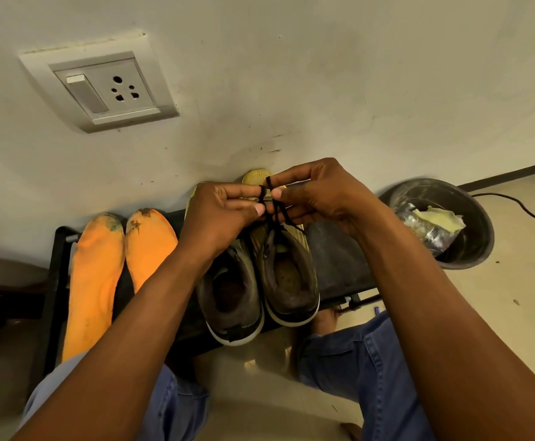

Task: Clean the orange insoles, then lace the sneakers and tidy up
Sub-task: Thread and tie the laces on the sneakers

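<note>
Inside the black bucket (469,249) lie crumpled wrappers (431,226).

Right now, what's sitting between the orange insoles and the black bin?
In the head view, the pair of sneakers stands between the orange insoles and the black bin, with both hands pinching a black lace above them.

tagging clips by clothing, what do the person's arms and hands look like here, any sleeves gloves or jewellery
Both arms are bare from the bottom of the frame to the fingertips; no sleeves show. The left hand and right hand wear no gloves, and no rings, watch or bracelets are visible. Fingernails are short and unpainted. Lower down, blue denim jeans cover the legs.
</note>
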